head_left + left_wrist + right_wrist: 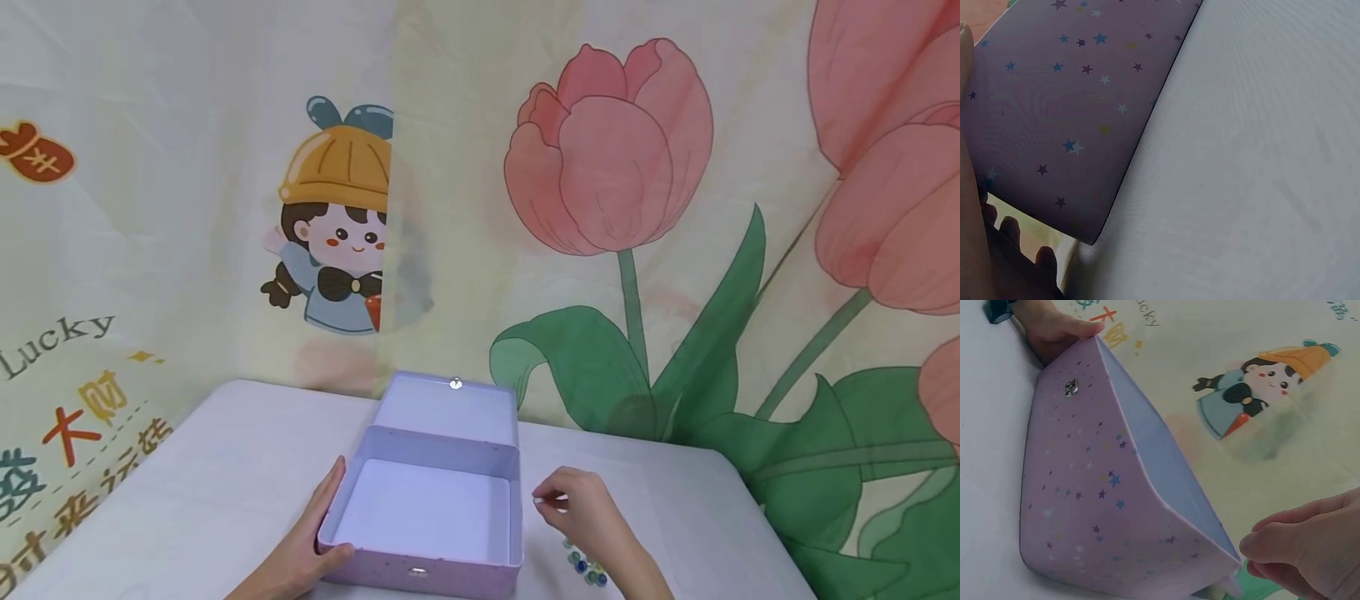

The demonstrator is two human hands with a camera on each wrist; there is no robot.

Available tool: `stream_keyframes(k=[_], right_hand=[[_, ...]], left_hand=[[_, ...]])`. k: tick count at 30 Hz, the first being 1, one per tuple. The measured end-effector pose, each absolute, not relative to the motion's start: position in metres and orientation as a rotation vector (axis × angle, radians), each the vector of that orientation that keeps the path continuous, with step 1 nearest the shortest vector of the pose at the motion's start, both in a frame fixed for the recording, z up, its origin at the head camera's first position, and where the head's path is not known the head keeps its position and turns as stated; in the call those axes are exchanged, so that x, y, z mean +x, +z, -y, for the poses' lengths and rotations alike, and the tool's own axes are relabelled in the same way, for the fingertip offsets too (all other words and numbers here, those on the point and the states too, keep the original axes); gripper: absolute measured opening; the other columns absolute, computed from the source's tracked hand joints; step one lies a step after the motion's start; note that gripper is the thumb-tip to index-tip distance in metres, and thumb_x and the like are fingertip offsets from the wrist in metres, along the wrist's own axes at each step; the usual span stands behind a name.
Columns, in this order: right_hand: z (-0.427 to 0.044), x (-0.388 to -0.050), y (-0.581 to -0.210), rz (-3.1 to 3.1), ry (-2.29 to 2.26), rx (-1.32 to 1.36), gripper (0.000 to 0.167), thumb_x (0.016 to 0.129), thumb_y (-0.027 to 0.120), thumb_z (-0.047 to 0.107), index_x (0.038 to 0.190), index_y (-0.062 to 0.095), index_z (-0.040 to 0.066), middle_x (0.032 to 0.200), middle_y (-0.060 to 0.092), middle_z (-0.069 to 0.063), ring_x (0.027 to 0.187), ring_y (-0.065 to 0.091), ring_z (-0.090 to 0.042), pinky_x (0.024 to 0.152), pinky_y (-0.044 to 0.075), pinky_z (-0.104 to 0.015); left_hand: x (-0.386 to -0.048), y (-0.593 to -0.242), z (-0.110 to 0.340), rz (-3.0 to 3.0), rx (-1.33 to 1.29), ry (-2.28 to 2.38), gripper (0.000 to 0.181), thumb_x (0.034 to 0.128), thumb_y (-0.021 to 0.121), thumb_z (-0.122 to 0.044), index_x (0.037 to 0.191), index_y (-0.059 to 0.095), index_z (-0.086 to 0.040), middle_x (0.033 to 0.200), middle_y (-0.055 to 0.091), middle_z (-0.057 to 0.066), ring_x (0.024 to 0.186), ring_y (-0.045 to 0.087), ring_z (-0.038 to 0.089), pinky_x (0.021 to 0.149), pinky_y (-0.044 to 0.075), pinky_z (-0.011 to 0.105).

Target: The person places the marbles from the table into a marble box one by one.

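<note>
A lilac tin box [420, 567] with small printed stars stands with its hinged lid [446, 408] tipped back; its inside is bare. My left hand [300, 537] holds the box's near left corner, thumb at the front rim and fingers along the left side. Just off the right wall, my right hand [581, 504] pinches a small pale thing at its fingertips, which looks like a marble [537, 500], mostly hidden by the fingers. Below that hand, several green and blue glass marbles [581, 566] lie on the table, partly covered by the wrist.
The white-covered table [180, 483] reaches back to a printed cloth [457, 167] with tulips and a cartoon child. Metal clasp parts sit on the box front [417, 572] and on the lid's edge [456, 383].
</note>
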State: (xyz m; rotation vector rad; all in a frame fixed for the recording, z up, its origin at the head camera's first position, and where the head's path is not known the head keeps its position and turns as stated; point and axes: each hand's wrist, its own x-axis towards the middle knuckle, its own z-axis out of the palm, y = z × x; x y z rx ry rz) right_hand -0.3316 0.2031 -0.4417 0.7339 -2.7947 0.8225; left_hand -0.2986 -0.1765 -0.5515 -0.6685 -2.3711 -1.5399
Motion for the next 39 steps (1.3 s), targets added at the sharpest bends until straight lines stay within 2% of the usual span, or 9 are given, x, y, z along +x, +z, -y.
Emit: stream_keyframes(k=[2, 13, 15, 17, 20, 25, 33, 35, 39], right_hand=[[-0.195, -0.339, -0.439, 2.809, 0.811, 0.815, 0.008, 0.079, 0.072, 0.005, 0.084, 0.073, 0.011, 0.082, 0.067, 0.005, 0.076, 0.064, -0.003, 0.065, 0.05, -0.013], [-0.157, -0.371, -0.428, 3.012, 0.639, 1.221, 0.007, 0.081, 0.072, 0.007, 0.086, 0.074, 0.011, 0.079, 0.067, 0.008, 0.071, 0.057, 0.004, 0.064, 0.048, -0.014], [-0.15, -0.375, -0.428, 3.075, 0.586, 1.284, 0.006, 0.082, 0.072, 0.008, 0.086, 0.075, 0.011, 0.078, 0.067, 0.01, 0.07, 0.057, 0.005, 0.066, 0.048, -0.014], [-0.143, -0.378, -0.428, 3.136, 0.521, 1.342, 0.006, 0.082, 0.072, 0.008, 0.086, 0.075, 0.012, 0.078, 0.067, 0.012, 0.07, 0.057, 0.005, 0.066, 0.048, -0.014], [-0.134, -0.382, -0.43, 3.218, 0.377, 1.41, 0.006, 0.081, 0.073, 0.01, 0.084, 0.075, 0.015, 0.076, 0.067, 0.014, 0.069, 0.057, 0.005, 0.066, 0.048, -0.014], [-0.117, -0.388, -0.437, 3.233, 0.218, 1.484, 0.006, 0.081, 0.074, 0.014, 0.081, 0.074, 0.02, 0.074, 0.065, 0.017, 0.068, 0.056, 0.005, 0.065, 0.047, -0.013], [-0.101, -0.4, -0.445, 3.23, 0.156, 1.563, 0.006, 0.08, 0.075, 0.013, 0.082, 0.075, 0.019, 0.074, 0.067, 0.015, 0.067, 0.056, 0.006, 0.064, 0.046, -0.013], [-0.1, -0.403, -0.446, 3.267, 0.149, 1.559, 0.008, 0.079, 0.075, 0.012, 0.083, 0.076, 0.019, 0.076, 0.068, 0.014, 0.068, 0.056, 0.005, 0.065, 0.047, -0.014], [-0.098, -0.407, -0.448, 3.297, 0.135, 1.534, 0.009, 0.079, 0.076, 0.012, 0.083, 0.076, 0.02, 0.077, 0.068, 0.014, 0.069, 0.056, 0.004, 0.066, 0.047, -0.015]], left_hand=[[-0.299, -0.55, 0.178, 2.394, -0.637, -1.564, 0.092, 0.0873, 0.064, -0.03, 0.154, 0.002, -0.019, 0.16, -0.004, 0.017, 0.133, -0.008, -0.021, 0.095, 0.004, 0.078], [-0.3, -0.551, 0.18, 2.384, -0.614, -1.604, 0.094, 0.0841, 0.066, -0.022, 0.154, 0.004, -0.016, 0.16, -0.002, 0.017, 0.133, -0.006, -0.021, 0.095, 0.006, 0.077], [-0.3, -0.551, 0.18, 2.37, -0.634, -1.606, 0.094, 0.0843, 0.066, -0.021, 0.154, 0.004, -0.016, 0.159, -0.002, 0.017, 0.134, -0.006, -0.019, 0.11, 0.004, 0.06], [-0.3, -0.552, 0.18, 2.352, -0.656, -1.595, 0.093, 0.0848, 0.066, -0.021, 0.154, 0.004, -0.015, 0.159, -0.001, 0.018, 0.136, -0.005, -0.017, 0.115, 0.002, 0.033], [-0.299, -0.552, 0.18, 2.334, -0.692, -1.545, 0.092, 0.0855, 0.065, -0.021, 0.154, 0.005, -0.013, 0.159, 0.001, 0.02, 0.137, -0.004, -0.015, 0.097, 0.004, 0.0], [-0.298, -0.551, 0.179, 2.321, -0.705, -1.522, 0.092, 0.0851, 0.066, -0.021, 0.154, 0.006, -0.01, 0.158, 0.004, 0.022, 0.137, -0.003, -0.015, 0.095, 0.005, -0.003], [-0.298, -0.552, 0.179, 2.323, -0.704, -1.509, 0.092, 0.0841, 0.068, -0.022, 0.153, 0.008, -0.007, 0.158, 0.006, 0.022, 0.137, -0.002, -0.016, 0.095, 0.006, -0.002], [-0.298, -0.552, 0.179, 2.332, -0.699, -1.503, 0.093, 0.0835, 0.068, -0.02, 0.153, 0.008, -0.007, 0.158, 0.006, 0.021, 0.137, -0.002, -0.016, 0.112, 0.009, 0.017], [-0.296, -0.553, 0.18, 2.347, -0.675, -1.504, 0.093, 0.0825, 0.068, -0.02, 0.154, 0.008, -0.01, 0.158, 0.007, 0.019, 0.136, -0.001, -0.017, 0.112, 0.011, 0.021]])
